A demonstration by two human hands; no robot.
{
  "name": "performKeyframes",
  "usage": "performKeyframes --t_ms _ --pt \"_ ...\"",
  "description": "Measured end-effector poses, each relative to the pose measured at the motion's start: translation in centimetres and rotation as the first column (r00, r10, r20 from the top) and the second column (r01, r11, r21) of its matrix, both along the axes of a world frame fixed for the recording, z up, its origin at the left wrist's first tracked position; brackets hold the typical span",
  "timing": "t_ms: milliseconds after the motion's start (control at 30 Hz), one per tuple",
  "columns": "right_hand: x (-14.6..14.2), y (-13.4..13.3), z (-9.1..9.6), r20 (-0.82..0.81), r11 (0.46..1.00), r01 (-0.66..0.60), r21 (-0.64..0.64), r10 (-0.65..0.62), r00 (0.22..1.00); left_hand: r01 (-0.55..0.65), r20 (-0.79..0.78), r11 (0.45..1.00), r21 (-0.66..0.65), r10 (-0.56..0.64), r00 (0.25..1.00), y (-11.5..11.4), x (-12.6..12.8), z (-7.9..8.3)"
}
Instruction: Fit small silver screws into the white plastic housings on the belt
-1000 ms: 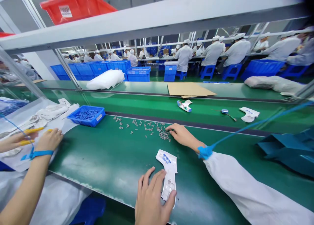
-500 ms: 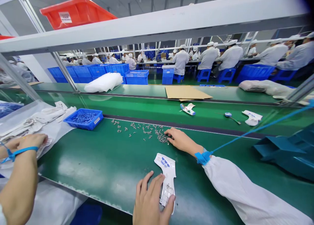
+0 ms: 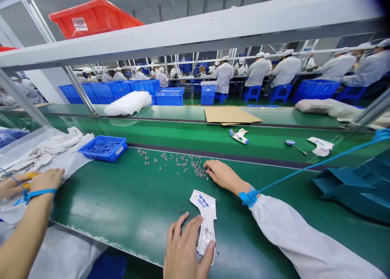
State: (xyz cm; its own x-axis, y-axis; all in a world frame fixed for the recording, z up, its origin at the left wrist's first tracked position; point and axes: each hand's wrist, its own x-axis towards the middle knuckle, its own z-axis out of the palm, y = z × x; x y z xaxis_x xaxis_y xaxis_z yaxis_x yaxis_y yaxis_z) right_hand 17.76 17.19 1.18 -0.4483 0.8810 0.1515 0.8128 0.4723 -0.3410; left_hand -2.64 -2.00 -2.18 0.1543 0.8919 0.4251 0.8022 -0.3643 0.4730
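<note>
My left hand [image 3: 186, 246] rests around the lower end of a white plastic housing half [image 3: 208, 208], its thumb over the near end and its index finger at the left edge. The housing half lies on the green bench, with blue pieces near its far end and clear pieces near the thumb. My right hand [image 3: 224, 175], wearing a blue wrist strap [image 3: 249, 197], has curled fingers at the right edge of a pile of small metal parts [image 3: 199, 171]. What its fingertips hold, if anything, is too small to make out.
A blue tray [image 3: 103, 148] of small blue pieces stands at left, near a co-worker's hands [image 3: 45, 181]. On the bright green belt [image 3: 183, 135] lie a part-filled housing [image 3: 239, 136] and a white housing piece [image 3: 321, 146]. Teal sheeting [image 3: 356, 189] lies at right.
Pieces on the bright green belt have shifted right. The co-worker's hands have moved slightly, and something yellow shows by them. My own hands stay nearly in place.
</note>
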Motion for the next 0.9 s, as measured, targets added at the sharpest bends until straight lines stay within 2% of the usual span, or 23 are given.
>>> performKeyframes --t_ms 200,367,467,533,600,667,733,800,900 --pt "-0.3 0.4 -0.1 -0.062 0.999 -0.029 -0.014 0.028 0.998 -0.016 -0.048 1.000 -0.005 0.015 0.999 0.0 0.1 -0.1" --pt "-0.1 0.7 0.4 -0.149 0.997 0.001 -0.075 -0.012 0.989 -0.017 -0.054 1.000 0.008 0.017 0.998 0.0 0.1 0.0" --pt "0.6 -0.6 1.2 -0.225 0.988 0.011 -0.154 -0.046 0.973 -0.009 -0.024 1.000 0.023 0.009 1.000 0.0 0.0 -0.1" --pt "0.7 -2.7 1.9 -0.275 0.974 -0.016 -0.226 -0.048 0.960 -0.017 0.037 0.998 0.064 0.014 0.999 0.0 -0.1 -0.1" --pt "0.3 -5.6 2.5 -0.367 0.925 -0.096 -0.367 -0.049 0.929 -0.032 0.128 0.991 0.127 0.016 0.992 0.0 0.0 0.1" --pt "-0.6 -8.7 2.8 -0.532 0.765 -0.248 -0.594 -0.143 0.835 -0.030 0.210 0.984 0.178 -0.008 0.978 0.0 0.2 0.5" --pt "-1.7 -11.3 3.1 -0.602 0.620 -0.348 -0.703 -0.260 0.755 0.002 0.253 0.979 0.204 -0.055 0.966 -0.1 0.6 1.1" --pt "-2.6 -12.8 3.3 -0.622 0.557 -0.377 -0.740 -0.354 0.698 0.032 0.275 0.979 0.202 -0.088 0.957 -0.2 0.8 1.6" --pt "-3.2 -13.4 4.0 -0.630 0.522 -0.384 -0.762 -0.461 0.625 0.019 0.313 0.986 0.168 -0.071 0.947 -0.2 1.0 2.2"
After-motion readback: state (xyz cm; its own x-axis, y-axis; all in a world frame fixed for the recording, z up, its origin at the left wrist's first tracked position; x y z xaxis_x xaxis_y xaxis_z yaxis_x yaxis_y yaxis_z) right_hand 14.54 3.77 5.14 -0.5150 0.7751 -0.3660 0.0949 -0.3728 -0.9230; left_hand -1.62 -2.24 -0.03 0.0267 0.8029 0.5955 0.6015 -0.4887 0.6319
